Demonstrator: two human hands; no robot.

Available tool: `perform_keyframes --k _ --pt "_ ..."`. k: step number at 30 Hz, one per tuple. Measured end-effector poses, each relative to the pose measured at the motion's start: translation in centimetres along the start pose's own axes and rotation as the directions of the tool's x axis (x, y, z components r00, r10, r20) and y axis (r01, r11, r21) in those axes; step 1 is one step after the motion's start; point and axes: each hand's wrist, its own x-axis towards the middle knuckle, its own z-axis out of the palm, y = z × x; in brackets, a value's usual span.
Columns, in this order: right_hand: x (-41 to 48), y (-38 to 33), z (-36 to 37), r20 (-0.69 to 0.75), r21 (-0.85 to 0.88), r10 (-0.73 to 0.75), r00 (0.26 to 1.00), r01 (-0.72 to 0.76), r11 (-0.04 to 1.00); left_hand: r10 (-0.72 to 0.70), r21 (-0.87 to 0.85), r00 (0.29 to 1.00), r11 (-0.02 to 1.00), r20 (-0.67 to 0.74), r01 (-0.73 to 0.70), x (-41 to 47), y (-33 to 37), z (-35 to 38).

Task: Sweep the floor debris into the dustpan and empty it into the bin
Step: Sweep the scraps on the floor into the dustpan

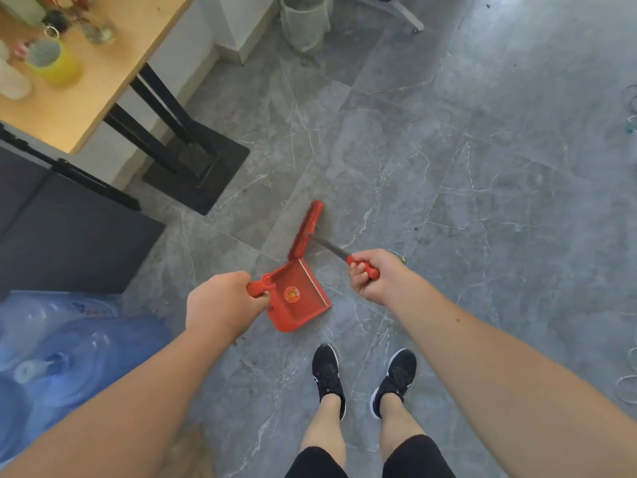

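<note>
Gripping dustpan [306, 305], left hand [220, 305]; right hand [374, 276] grips broom [306, 229]; water jugs [69, 339] (blue) alongside

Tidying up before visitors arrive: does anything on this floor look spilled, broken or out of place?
Nothing looks spilled or broken. Only a small yellowish scrap lies on the grey floor just beyond the right hand, apart from the broom and dustpan.

Grey marble floor [482, 167], red dustpan [303, 301] (broom [306, 229] beside), water bottles [69, 339]
</note>
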Motion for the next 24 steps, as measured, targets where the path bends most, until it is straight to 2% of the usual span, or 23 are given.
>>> perform_keyframes --k 14,24 --pt "-5.9 -2.5 -8.2 -0.120 0.074 -0.042 0.992 0.052 0.996 0.140 -0.013 0.988 0.990 0.056 -0.140 -1.4 7.8 0.8" --pt "-9.8 -2.7 -16.2 -0.148 0.142 -0.080 0.986 0.101 0.985 0.300 0.035 0.950 0.952 0.081 -0.304 -4.0 14.7 2.3"
